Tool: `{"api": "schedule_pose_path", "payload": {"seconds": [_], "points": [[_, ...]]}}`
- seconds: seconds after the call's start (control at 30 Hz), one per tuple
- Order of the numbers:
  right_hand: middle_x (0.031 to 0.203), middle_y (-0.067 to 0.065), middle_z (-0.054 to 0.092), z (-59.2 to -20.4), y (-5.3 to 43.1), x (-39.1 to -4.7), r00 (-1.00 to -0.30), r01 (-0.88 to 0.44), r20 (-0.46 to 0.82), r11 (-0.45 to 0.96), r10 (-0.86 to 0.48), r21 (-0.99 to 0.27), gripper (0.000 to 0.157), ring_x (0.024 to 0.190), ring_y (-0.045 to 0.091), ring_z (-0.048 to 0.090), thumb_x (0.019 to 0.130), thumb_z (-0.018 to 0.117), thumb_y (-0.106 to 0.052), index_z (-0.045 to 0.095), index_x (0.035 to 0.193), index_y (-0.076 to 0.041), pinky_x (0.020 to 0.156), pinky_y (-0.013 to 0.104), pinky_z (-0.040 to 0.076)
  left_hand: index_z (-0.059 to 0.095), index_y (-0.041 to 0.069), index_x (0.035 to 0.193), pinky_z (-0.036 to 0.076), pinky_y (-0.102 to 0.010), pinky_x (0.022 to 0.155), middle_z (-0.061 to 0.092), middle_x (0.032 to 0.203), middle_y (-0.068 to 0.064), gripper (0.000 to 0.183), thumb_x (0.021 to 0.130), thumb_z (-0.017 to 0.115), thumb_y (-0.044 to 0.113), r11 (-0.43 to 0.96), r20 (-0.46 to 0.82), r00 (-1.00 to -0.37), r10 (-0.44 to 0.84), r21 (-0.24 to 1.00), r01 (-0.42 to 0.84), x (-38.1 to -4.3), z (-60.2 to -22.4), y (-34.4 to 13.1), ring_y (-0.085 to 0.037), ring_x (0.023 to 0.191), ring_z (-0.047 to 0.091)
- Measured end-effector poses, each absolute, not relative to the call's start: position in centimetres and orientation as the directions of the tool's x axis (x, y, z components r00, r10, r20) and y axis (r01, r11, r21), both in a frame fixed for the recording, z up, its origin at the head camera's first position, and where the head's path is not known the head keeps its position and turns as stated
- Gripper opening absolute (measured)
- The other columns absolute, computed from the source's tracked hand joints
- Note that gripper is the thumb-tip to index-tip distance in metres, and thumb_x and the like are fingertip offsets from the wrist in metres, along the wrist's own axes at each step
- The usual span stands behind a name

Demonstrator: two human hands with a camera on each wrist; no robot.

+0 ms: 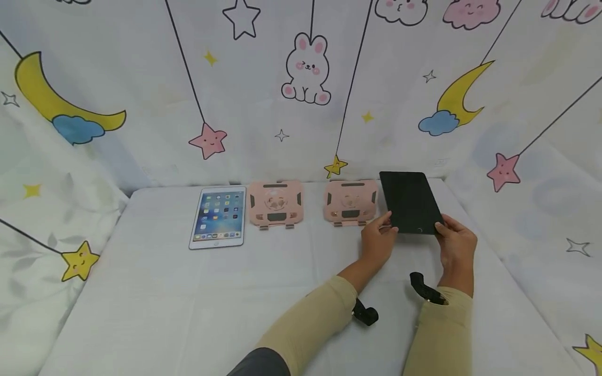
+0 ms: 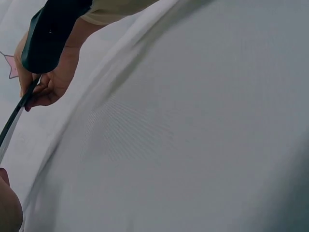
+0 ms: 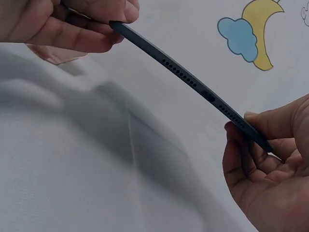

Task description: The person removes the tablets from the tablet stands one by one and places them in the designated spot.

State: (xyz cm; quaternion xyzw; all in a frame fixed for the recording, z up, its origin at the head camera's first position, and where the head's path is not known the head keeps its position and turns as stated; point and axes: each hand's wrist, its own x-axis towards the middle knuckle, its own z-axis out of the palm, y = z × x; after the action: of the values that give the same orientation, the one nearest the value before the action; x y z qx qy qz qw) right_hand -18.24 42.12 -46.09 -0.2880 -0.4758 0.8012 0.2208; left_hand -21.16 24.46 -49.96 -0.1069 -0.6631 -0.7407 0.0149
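Both hands hold a black tablet (image 1: 410, 203) by its two near corners, at the right of the table in the head view. The left hand (image 1: 379, 239) pinches its left corner and the right hand (image 1: 457, 243) its right corner. In the right wrist view the tablet (image 3: 186, 79) shows edge-on, with speaker holes and a charging port. There it slants above the white cloth, thumbs and fingers on opposite faces. The left wrist view catches only the right hand (image 2: 55, 79), a sliver of the tablet's edge (image 2: 17, 110) and part of the left hand (image 2: 8, 208).
Left of the black tablet lies a pink case (image 1: 350, 202), with a second pink case (image 1: 276, 203) farther left. Beside that lies a white tablet (image 1: 218, 216), its screen lit with app icons. A white patterned curtain (image 1: 263, 89) hangs behind the white-covered table (image 1: 211, 308).
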Motion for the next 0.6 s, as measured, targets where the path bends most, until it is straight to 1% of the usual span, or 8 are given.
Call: {"api": "schedule_pose_path", "payload": {"seconds": [0.1, 0.13, 0.2, 0.3, 0.37, 0.43, 0.5, 0.6], "points": [[0.097, 0.001, 0.064, -47.0, 42.1, -18.5, -0.728, -0.014, -0.285, -0.428, 0.624, -0.904, 0.049, 0.088, 0.008, 0.066, 0.078, 0.074, 0.009, 0.066, 0.125, -0.002, 0.071, 0.017, 0.057, 0.064, 0.01, 0.129, 0.051, -0.012, 0.089, 0.069, 0.117, -0.007, 0.042, 0.088, 0.067, 0.0, -0.039, 0.158, -0.98, 0.122, 0.987, 0.154, -21.3, -50.7, 24.3, -0.01, 0.106, 0.066], [0.096, -0.001, 0.064, -47.2, 42.1, -18.6, -0.72, 0.014, -0.29, -0.405, 0.63, -0.914, 0.049, 0.088, 0.007, 0.065, 0.079, 0.074, 0.007, 0.065, 0.126, -0.002, 0.071, 0.016, 0.056, 0.064, 0.009, 0.129, 0.051, -0.013, 0.09, 0.069, 0.117, -0.009, 0.042, 0.089, 0.066, 0.0, -0.021, 0.148, -0.98, 0.131, 0.989, 0.146, -21.4, -50.8, 24.2, -0.012, 0.107, 0.066], [0.097, -0.005, 0.065, -47.6, 42.1, -18.8, -0.703, 0.075, -0.299, -0.351, 0.645, -0.933, 0.049, 0.09, 0.004, 0.063, 0.082, 0.074, 0.003, 0.063, 0.129, -0.004, 0.072, 0.013, 0.053, 0.063, 0.011, 0.131, 0.051, -0.013, 0.091, 0.068, 0.122, -0.007, 0.042, 0.09, 0.066, 0.003, 0.044, 0.124, -0.981, 0.151, 0.99, 0.132, -21.6, -51.0, 24.2, -0.012, 0.11, 0.065], [0.1, -0.009, 0.064, -47.9, 41.9, -19.2, -0.679, 0.158, -0.304, -0.271, 0.668, -0.949, 0.048, 0.098, 0.003, 0.06, 0.085, 0.073, -0.003, 0.062, 0.131, -0.007, 0.074, 0.009, 0.049, 0.062, 0.014, 0.132, 0.051, -0.016, 0.092, 0.065, 0.129, -0.004, 0.042, 0.091, 0.067, 0.007, 0.136, 0.098, -0.979, 0.177, 0.983, 0.123, -21.9, -51.0, 24.2, -0.011, 0.112, 0.064], [0.103, -0.011, 0.063, -47.9, 41.8, -19.4, -0.671, 0.189, -0.307, -0.245, 0.675, -0.951, 0.047, 0.104, 0.004, 0.058, 0.087, 0.071, -0.006, 0.061, 0.132, -0.008, 0.075, 0.008, 0.047, 0.062, 0.015, 0.132, 0.051, -0.017, 0.092, 0.064, 0.131, -0.002, 0.043, 0.09, 0.068, 0.008, 0.184, 0.087, -0.978, 0.19, 0.975, 0.122, -22.0, -50.9, 24.2, -0.01, 0.112, 0.064], [0.103, -0.011, 0.061, -48.0, 41.8, -19.5, -0.667, 0.206, -0.302, -0.222, 0.681, -0.953, 0.046, 0.107, 0.004, 0.056, 0.088, 0.069, -0.006, 0.06, 0.134, -0.009, 0.074, 0.007, 0.046, 0.061, 0.015, 0.133, 0.051, -0.018, 0.093, 0.065, 0.131, -0.002, 0.045, 0.089, 0.069, 0.007, 0.215, 0.081, -0.976, 0.204, 0.969, 0.125, -22.0, -50.9, 24.3, -0.01, 0.112, 0.064], [0.1, -0.011, 0.061, -48.2, 41.9, -19.6, -0.669, 0.212, -0.279, -0.183, 0.689, -0.96, 0.047, 0.103, 0.003, 0.057, 0.089, 0.068, -0.006, 0.058, 0.135, -0.008, 0.072, 0.006, 0.046, 0.06, 0.015, 0.135, 0.051, -0.018, 0.093, 0.064, 0.131, -0.002, 0.048, 0.089, 0.069, 0.007, 0.245, 0.078, -0.973, 0.217, 0.96, 0.132, -21.9, -50.8, 24.3, -0.01, 0.113, 0.064], [0.096, -0.012, 0.061, -48.7, 42.0, -19.7, -0.675, 0.245, -0.219, -0.066, 0.704, -0.967, 0.049, 0.092, -0.001, 0.057, 0.09, 0.067, -0.007, 0.056, 0.138, -0.009, 0.071, 0.005, 0.045, 0.056, 0.017, 0.138, 0.05, -0.018, 0.095, 0.064, 0.133, -0.001, 0.052, 0.089, 0.07, 0.009, 0.297, 0.081, -0.97, 0.228, 0.943, 0.149, -21.8, -50.9, 24.3, -0.01, 0.115, 0.063]]}}
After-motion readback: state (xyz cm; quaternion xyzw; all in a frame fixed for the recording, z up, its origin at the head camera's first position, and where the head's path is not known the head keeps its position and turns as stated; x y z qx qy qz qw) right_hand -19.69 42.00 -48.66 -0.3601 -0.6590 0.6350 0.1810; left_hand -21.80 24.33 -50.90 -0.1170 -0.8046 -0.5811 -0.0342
